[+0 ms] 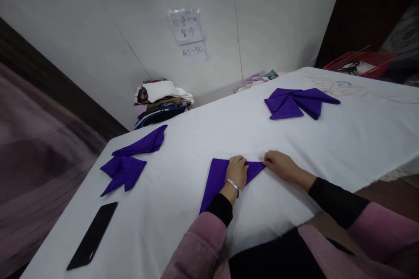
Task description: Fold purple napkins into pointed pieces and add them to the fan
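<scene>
A purple cloth napkin, folded to a triangle, lies flat on the white-covered table in front of me. My left hand, with a silver bangle at the wrist, rests on its upper edge, fingers bent and close together against the cloth. At the pointed right corner of the napkin, my right hand pinches the tip between thumb and fingers. My left hand and forearm cover part of the cloth.
Folded purple napkins lie at the upper right and at the left. A black phone-like slab is near the left edge. Stacked clothes and a red basket stand beyond the white tablecloth. Handwritten paper signs hang on the wall.
</scene>
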A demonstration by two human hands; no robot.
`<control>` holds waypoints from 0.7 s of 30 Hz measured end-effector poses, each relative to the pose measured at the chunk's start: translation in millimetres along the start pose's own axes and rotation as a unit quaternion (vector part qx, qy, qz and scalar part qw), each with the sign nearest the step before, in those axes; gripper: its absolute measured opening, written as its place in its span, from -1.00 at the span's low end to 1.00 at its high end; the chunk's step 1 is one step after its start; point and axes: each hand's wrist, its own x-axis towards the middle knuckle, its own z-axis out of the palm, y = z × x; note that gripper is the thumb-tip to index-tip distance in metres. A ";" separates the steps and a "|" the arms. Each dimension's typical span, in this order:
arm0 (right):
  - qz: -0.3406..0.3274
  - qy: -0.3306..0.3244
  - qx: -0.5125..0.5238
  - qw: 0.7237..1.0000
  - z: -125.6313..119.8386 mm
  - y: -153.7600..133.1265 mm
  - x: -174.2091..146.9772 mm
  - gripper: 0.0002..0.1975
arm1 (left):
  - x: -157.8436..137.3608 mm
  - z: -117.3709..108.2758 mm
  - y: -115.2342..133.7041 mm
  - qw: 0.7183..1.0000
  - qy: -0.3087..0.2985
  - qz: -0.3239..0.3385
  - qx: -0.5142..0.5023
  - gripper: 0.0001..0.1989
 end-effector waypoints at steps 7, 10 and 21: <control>-0.133 0.109 -0.037 0.984 18.5 -16.3 -8.2 -0.71 | 0.2 7.4 -3.3 1.000 0.030 0.008 -0.006 -0.79; -0.242 0.095 -0.007 0.966 40.8 -36.2 -23.0 -0.43 | 0.8 9.1 -6.2 1.000 0.020 0.009 -0.021 -0.78; -0.269 -0.018 -0.058 0.961 40.5 -17.9 -29.2 -0.23 | -1.0 10.1 -10.1 0.999 0.036 0.012 -0.012 -0.72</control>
